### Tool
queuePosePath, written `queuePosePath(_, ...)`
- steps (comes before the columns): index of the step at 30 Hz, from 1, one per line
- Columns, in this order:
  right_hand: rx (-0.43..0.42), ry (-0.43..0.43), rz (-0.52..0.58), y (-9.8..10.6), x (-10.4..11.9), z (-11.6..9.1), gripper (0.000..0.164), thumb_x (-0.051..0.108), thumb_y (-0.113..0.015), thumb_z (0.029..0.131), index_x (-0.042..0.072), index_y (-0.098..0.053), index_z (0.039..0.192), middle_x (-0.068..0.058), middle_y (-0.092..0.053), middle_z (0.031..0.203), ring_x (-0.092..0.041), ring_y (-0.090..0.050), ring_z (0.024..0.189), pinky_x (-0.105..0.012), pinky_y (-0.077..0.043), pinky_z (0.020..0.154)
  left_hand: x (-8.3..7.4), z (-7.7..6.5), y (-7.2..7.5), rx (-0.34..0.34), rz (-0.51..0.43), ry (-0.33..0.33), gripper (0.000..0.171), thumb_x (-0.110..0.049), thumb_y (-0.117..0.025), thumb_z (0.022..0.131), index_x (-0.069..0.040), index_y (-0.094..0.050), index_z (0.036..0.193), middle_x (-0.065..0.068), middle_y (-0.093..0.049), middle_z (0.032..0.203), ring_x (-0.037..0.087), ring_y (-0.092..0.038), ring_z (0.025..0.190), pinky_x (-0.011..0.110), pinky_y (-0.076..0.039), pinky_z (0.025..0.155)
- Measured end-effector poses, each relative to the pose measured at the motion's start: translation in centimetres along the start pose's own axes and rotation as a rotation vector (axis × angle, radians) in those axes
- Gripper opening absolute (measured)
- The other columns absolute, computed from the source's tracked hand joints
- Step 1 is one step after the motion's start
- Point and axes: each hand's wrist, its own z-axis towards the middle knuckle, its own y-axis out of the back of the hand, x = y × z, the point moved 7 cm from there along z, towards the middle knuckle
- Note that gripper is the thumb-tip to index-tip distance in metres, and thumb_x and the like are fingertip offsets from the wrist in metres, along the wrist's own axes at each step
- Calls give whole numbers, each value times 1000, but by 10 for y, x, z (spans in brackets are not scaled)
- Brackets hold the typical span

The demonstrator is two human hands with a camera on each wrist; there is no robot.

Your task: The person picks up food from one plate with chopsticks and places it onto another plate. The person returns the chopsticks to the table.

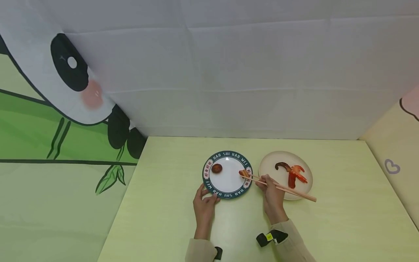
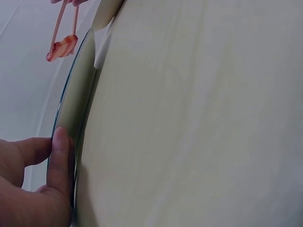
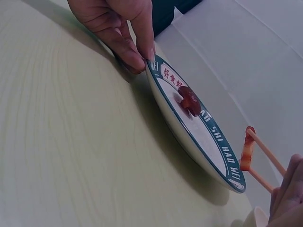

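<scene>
My left hand (image 1: 204, 206) pinches the near left rim of a white plate (image 1: 229, 179) with a dark green lettered border. A brown mushroom-like piece (image 1: 216, 168) sits on that plate's left part. My right hand (image 1: 274, 199) holds wooden chopsticks (image 1: 296, 193) whose tips grip a red-and-white striped food piece (image 1: 242, 173). In the right wrist view, this striped piece (image 3: 246, 150) hangs above the plate's far end. The left wrist view shows the plate's pale underside (image 2: 78, 97) beside my fingers.
A cream plate (image 1: 271, 161) stands just right of the green-rimmed one, partly behind my right hand. It bears a curved dark brown piece (image 1: 283, 166) and red pieces (image 1: 296, 171). A white panel (image 1: 229, 109) rises at the table's far edge.
</scene>
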Motion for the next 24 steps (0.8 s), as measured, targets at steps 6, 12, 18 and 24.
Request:
queuePosePath(6, -3, 9, 46, 2, 2, -2, 25, 12, -55, 110, -6, -72, 116, 1, -73, 86, -8, -73, 76, -21, -69, 80, -1, -1, 0, -1, -3, -5, 71, 13, -72, 89, 3, -47, 155, 23, -58, 123, 16, -69, 79, 33, -71, 72)
queuePosePath(12, 15, 7, 83, 3, 6, -4, 26, 11, -55, 110, 3, -78, 100, -1, -74, 88, -9, -74, 75, -20, -69, 79, -1, -2, 1, 1, -9, -6, 70, 14, -71, 90, 3, -47, 154, 23, -58, 121, 15, -69, 78, 30, -71, 72)
queuePosePath(18, 19, -13, 151, 7, 8, -4, 28, 9, -57, 109, 8, -80, 92, -2, -75, 88, -10, -74, 74, -19, -69, 76, -2, -2, 1, 2, -17, -15, 69, 14, -71, 90, 3, -47, 154, 23, -58, 121, 15, -69, 78, 29, -71, 71)
queuePosePath(24, 21, -12, 194, 8, 9, -3, 29, 7, -56, 109, 7, -79, 91, -3, -74, 86, -10, -74, 72, -19, -69, 75, -2, -2, 1, 2, -15, -19, 70, 13, -72, 89, 3, -48, 154, 23, -59, 121, 15, -69, 79, 30, -71, 71)
